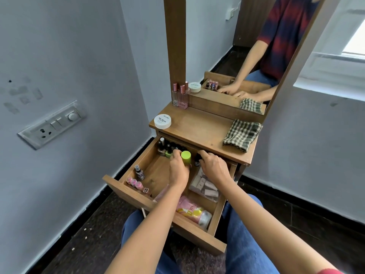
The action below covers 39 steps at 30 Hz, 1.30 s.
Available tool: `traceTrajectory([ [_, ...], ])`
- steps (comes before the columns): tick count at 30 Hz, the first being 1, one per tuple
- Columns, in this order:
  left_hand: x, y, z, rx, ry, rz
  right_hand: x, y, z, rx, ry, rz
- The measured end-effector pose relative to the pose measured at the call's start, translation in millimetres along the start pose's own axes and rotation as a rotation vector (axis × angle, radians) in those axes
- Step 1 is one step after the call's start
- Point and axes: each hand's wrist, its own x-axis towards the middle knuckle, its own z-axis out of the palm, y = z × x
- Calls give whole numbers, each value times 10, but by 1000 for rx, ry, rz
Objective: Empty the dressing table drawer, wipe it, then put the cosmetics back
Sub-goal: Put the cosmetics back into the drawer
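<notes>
The wooden drawer [126, 191] of the dressing table is pulled out over my lap. My left hand [178, 171] grips a bottle with a lime-green cap [185, 156] near the drawer's back. My right hand [213, 167] is closed on a small dark bottle [197, 160] beside it. Several nail polish bottles [167, 148] stand along the back left. A small spray bottle [139, 172] and pink-capped bottles [134, 182] sit at the front left. A clear pouch of tubes [205, 187] and a pink packet [192, 211] lie on the right.
On the table top [197, 127] rest a white nail polish remover tub [162, 121], two pink perfume bottles [179, 95] and a folded green checked cloth [242, 134]. A mirror [237, 56] stands behind. Walls close in left and right.
</notes>
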Motion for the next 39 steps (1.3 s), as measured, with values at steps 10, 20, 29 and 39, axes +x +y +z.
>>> traceTrajectory([
  [10, 27, 0, 145, -99, -50, -342, 24, 66, 89, 85, -2, 0],
  [20, 132, -56, 300, -356, -69, -529, 16, 75, 84, 98, 7, -10],
  [29, 185, -96, 315, -511, -59, -564, 16, 77, 91, 115, 5, -15],
  [39, 105, -82, 123, -423, -112, -489, -84, 39, 47, 114, 149, -89],
])
